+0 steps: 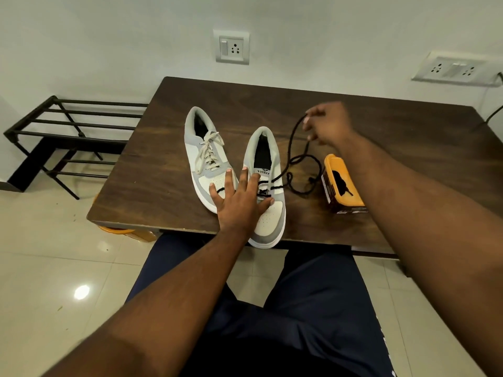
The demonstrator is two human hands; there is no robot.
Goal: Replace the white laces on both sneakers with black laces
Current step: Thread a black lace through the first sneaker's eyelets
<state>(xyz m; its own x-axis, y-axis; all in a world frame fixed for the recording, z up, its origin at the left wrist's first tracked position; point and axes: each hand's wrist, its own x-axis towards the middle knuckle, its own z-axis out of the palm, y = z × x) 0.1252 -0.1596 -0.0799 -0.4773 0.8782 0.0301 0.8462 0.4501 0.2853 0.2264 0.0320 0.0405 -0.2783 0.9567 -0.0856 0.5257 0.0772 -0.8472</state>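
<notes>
Where walls meet, dark wooden table (190,104).

Two grey-and-white sneakers sit side by side on the dark wooden desk (190,99): the white-laced sneaker (204,148) left, the black-laced sneaker (268,213) right (a small orange-lidded box (341,183) further right).

Bright, even overhead light glares on the floor tiles (81,291); the right hand (328,125) blurs, edges bow.
</notes>
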